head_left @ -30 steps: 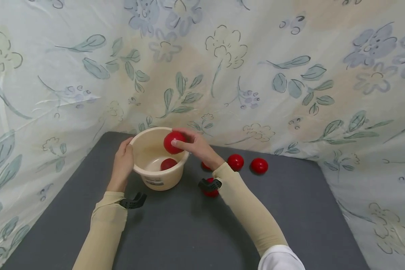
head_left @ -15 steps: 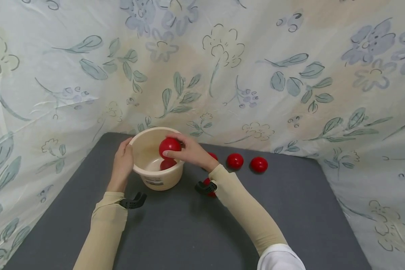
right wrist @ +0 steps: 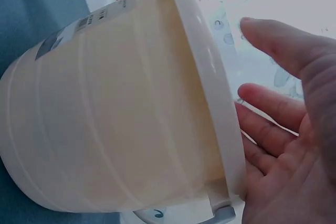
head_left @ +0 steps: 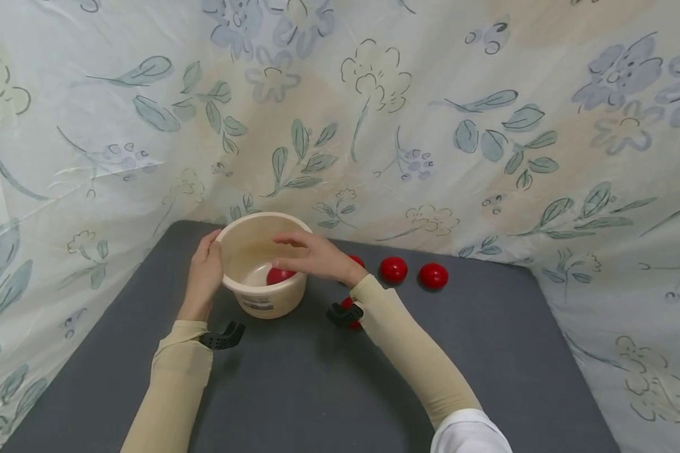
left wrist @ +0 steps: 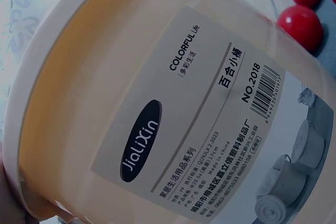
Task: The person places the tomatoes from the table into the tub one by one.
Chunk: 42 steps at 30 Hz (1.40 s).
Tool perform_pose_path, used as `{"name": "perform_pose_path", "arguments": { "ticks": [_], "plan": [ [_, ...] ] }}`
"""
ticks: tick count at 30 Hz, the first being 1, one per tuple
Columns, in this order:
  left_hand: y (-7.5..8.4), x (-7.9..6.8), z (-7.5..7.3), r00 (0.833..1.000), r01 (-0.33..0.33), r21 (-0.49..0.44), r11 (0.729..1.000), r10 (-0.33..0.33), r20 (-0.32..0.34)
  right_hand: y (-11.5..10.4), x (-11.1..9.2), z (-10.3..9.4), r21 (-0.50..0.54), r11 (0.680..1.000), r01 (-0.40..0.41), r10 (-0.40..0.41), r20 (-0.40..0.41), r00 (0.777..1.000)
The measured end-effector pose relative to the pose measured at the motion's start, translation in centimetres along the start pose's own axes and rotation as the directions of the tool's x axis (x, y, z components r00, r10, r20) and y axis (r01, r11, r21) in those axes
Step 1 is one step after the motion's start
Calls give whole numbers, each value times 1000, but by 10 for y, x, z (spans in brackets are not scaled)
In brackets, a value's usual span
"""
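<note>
A cream plastic bucket (head_left: 273,303) tilts toward me at the back left of the table. My left hand (head_left: 205,277) grips its left rim, fingers outside the wall and thumb at the edge. Over the bucket's right rim reaches my right hand (head_left: 320,257), fingers spread and nothing between them. Below its thumb a red ball (head_left: 277,275) shows inside the bucket, partly hidden by the rim. In the right wrist view, the right hand's fingers (right wrist: 270,103) lie just past the white rim. A printed label (left wrist: 194,114) fills much of the left wrist view.
To the right on the dark grey table (head_left: 430,365) lie more red balls, one (head_left: 393,270) and another (head_left: 433,276) in full view. Two others are partly covered by the right forearm and wrist strap. A floral cloth (head_left: 374,126) hangs behind the table.
My right hand moved slightly left over the bucket and let go of the red ball it held, which dropped inside. The left hand has stayed on the rim.
</note>
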State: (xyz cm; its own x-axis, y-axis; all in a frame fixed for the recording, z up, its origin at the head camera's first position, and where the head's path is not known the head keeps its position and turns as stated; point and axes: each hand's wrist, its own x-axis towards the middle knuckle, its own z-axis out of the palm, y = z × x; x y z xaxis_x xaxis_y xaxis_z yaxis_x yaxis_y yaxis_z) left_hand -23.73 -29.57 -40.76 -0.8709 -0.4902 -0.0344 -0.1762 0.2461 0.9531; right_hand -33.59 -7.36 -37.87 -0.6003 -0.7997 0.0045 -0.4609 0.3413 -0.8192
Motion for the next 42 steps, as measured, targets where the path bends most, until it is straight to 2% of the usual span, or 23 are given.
{"name": "perform_pose_path", "arguments": {
  "ticks": [6, 10, 16, 22, 27, 36, 42],
  "plan": [
    [2, 0, 1, 1000, -12, -3, 1000, 12, -6, 3, -3, -4, 160, 987, -31, 35, -22, 999],
    [1, 0, 1, 1000, 4, -3, 1000, -4, 3, 2, -6, -7, 212, 977, -15, 22, -31, 999],
    [1, -1, 2, 1000, 24, -3, 1000, -24, -1, -7, -11, -20, 199, 980, 20, -13, -38, 999],
    [1, 0, 2, 1000, 10, 1, 1000, -10, 0, -20, -28, -45, 253, 964, 81, -53, -116, 992],
    [0, -2, 3, 1000, 24, 4, 1000, -24, 1, -24, -48, -64, 237, 957, 164, -123, -180, 976],
    [-2, -4, 2, 1000, 27, 14, 1000, -27, 0, -10, -86, -87, 254, 948, 194, -116, -292, 949],
    [-1, -3, 2, 1000, 24, 18, 1000, -24, 1, 11, -101, -84, 263, 945, 193, -100, -330, 939]
  ]
}}
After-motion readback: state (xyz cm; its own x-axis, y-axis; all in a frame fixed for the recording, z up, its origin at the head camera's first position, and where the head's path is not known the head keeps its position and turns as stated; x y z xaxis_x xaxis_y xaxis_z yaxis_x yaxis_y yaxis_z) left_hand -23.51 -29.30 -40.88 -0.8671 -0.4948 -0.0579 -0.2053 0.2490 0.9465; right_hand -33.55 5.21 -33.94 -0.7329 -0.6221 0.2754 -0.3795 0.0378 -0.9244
